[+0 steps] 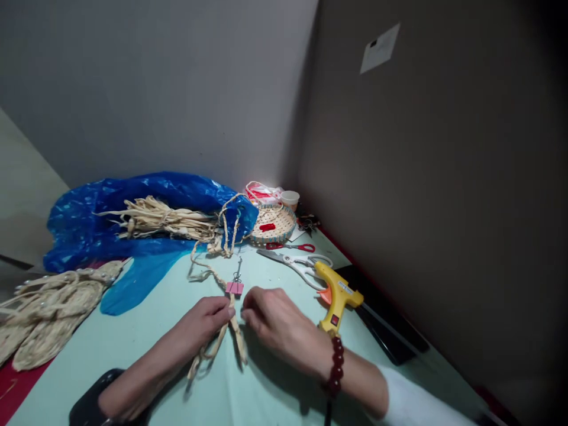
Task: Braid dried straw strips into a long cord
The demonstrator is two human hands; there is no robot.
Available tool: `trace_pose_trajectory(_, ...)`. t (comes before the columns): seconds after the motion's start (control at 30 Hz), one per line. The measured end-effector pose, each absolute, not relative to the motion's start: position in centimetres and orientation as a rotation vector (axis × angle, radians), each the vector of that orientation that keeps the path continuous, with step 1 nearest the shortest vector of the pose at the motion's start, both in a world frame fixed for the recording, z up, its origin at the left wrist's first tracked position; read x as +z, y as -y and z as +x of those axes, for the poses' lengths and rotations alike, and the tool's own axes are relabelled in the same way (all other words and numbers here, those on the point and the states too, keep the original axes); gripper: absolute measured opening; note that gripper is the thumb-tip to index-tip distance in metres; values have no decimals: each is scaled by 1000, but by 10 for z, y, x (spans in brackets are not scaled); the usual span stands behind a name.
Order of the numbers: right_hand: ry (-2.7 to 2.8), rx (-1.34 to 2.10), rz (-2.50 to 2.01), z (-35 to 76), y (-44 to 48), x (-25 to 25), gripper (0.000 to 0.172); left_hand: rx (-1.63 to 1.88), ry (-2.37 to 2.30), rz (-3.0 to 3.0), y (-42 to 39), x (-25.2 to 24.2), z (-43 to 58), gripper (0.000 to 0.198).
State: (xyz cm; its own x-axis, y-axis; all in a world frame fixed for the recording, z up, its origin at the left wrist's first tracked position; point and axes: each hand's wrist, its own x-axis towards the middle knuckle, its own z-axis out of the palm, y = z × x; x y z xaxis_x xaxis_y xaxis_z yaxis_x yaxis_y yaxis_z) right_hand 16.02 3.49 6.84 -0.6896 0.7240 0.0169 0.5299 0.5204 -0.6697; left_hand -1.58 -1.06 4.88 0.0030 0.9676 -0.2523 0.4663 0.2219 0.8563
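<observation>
A braid of pale dried plant strips [215, 273] lies on the table, pinned by a pink binder clip [235, 288] that is hooked at its top to a small metal hook [239, 263]. Just below the clip, my left hand [212, 316] pinches the strips between thumb and fingers. Loose strip ends [238, 343] fan out toward me beneath it. Close beside them on the right is my right hand [273, 319], its fingers curled together. Whether those fingertips hold a strip is hidden from view.
A yellow glue gun [339, 299], white-handled scissors [295, 261] and red-handled scissors [306, 247] lie to the right. At the back are a blue plastic bag [84, 207] with a strip bundle [166, 219], a woven basket [286, 222] and a cup [290, 198]. Woven slippers [66, 305] sit left.
</observation>
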Motion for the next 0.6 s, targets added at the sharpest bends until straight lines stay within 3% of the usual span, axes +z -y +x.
trace_pose_trajectory(0.17,2326,1255,-965,144,-30,48,15,723,-1548,1435,16,48,-11,40)
trace_pose_trajectory(0.6,2191,1132,-1066,137,-26,36,21,474,-1976,1762,29,59,3,30)
